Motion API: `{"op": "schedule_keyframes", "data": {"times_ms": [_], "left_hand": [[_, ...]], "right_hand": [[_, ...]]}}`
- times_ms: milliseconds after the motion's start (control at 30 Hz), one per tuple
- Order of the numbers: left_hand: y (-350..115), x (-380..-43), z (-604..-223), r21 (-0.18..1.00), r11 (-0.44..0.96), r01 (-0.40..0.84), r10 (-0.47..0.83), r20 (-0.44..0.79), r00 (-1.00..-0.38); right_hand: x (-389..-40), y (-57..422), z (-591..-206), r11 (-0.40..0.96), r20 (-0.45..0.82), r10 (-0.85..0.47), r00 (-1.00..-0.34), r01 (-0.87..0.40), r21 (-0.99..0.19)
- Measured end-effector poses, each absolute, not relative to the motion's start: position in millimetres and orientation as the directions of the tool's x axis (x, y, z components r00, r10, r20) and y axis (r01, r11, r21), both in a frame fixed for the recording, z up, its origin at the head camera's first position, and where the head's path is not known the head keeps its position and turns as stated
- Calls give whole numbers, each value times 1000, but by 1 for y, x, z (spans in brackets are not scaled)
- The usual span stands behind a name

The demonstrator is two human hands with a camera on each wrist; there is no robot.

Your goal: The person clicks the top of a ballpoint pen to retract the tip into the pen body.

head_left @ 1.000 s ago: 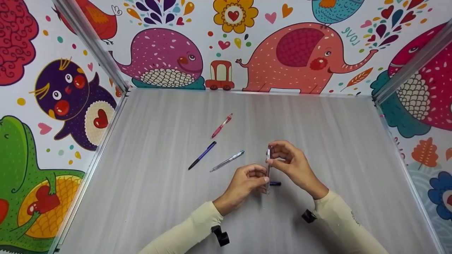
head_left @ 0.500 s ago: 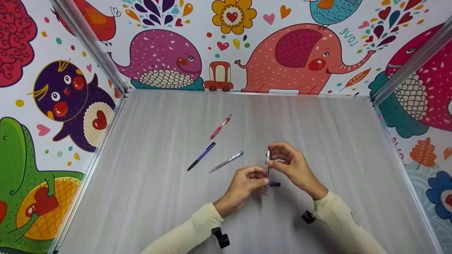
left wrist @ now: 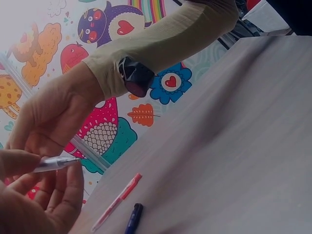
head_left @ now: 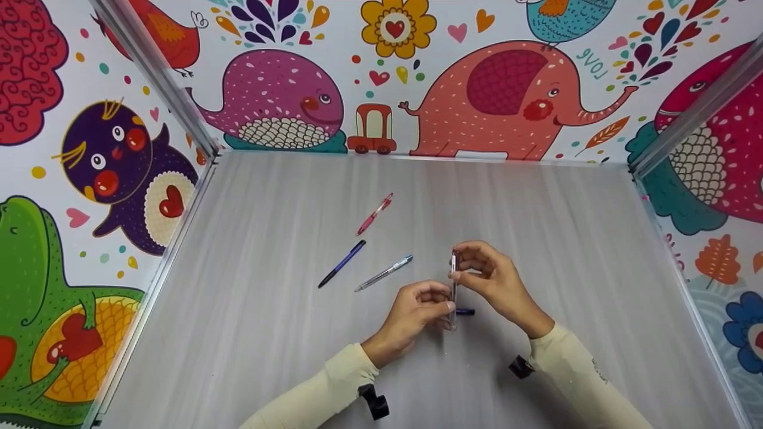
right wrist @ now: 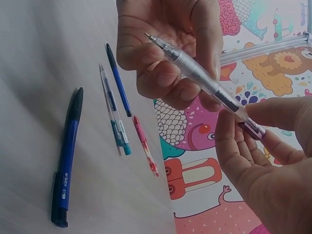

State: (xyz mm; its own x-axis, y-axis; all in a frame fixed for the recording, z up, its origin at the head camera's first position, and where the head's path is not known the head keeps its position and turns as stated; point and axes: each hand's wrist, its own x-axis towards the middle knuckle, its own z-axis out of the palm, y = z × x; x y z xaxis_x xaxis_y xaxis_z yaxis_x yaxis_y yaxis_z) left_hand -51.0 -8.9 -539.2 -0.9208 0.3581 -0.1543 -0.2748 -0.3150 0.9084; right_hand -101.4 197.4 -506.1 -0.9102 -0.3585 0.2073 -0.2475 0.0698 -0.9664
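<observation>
My left hand (head_left: 414, 316) and right hand (head_left: 492, 277) hold one clear ballpoint pen (right wrist: 202, 80) between them, above the table. Left fingers and thumb pinch the grip section near the pointed tip, which sticks out bare in the right wrist view. At the other end, the right thumb and fingers pinch the dark red clip and push-button end. Below the hands lies a blue pen (head_left: 466, 311), mostly hidden from the head view but whole in the right wrist view. In the left wrist view, the right hand (left wrist: 53, 117) is behind the pen's tip.
On the grey table (head_left: 268, 357), left of the hands, lie a blue-black pen (head_left: 341, 264), a clear pen with a blue end (head_left: 384, 273) and a pink-red pen (head_left: 375, 214). Metal-edged walls with cartoon prints (head_left: 280, 98) surround the table.
Hands and pen hold nearly the same pose throughout. The head view shifts very slightly; the pens on the table stay put.
</observation>
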Motion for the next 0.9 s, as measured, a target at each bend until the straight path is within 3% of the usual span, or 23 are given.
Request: {"op": "schedule_keyframes", "data": {"times_ms": [533, 900], "left_hand": [[-14, -58, -538, 926, -286, -245, 371, -129, -920], [-19, -59, -542, 988, -106, -115, 334, -73, -940]], "right_hand": [[-100, 197, -504, 69, 210, -325, -922, -244, -967], [-99, 198, -510, -17, 206, -318, -925, -211, -977]]}}
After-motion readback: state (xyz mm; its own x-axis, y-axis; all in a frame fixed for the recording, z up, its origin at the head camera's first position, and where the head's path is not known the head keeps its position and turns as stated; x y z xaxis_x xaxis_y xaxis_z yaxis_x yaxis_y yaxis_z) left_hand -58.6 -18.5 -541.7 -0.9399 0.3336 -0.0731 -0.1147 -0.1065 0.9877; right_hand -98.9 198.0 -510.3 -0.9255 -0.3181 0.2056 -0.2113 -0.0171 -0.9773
